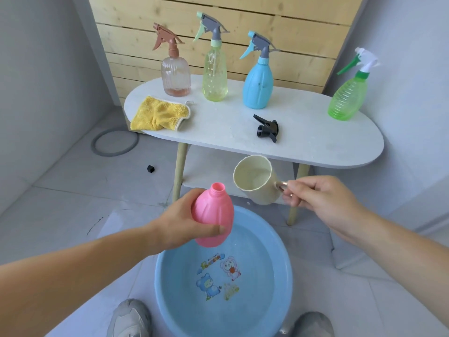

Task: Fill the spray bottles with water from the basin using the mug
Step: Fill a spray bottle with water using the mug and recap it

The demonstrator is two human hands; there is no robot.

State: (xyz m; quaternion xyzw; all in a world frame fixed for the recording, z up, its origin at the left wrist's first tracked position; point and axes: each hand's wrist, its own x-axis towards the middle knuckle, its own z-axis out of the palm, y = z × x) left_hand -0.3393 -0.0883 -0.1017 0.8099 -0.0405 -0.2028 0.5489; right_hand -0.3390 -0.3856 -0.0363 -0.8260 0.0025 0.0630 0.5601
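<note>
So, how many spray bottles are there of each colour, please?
Pink bottle: 1
Clear bottle, brown sprayer: 1
Yellow-green bottle: 1
Blue bottle: 1
Green bottle: 1
Total: 5

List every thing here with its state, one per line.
Pink bottle: uncapped, gripped by left hand above basin.
Mug: tipped, right hand holds its handle.
Basin: holds water.
Black spray head: detached, lying on table.
Blue bottle: capped, upright.
Yellow cloth: crumpled on table.
</note>
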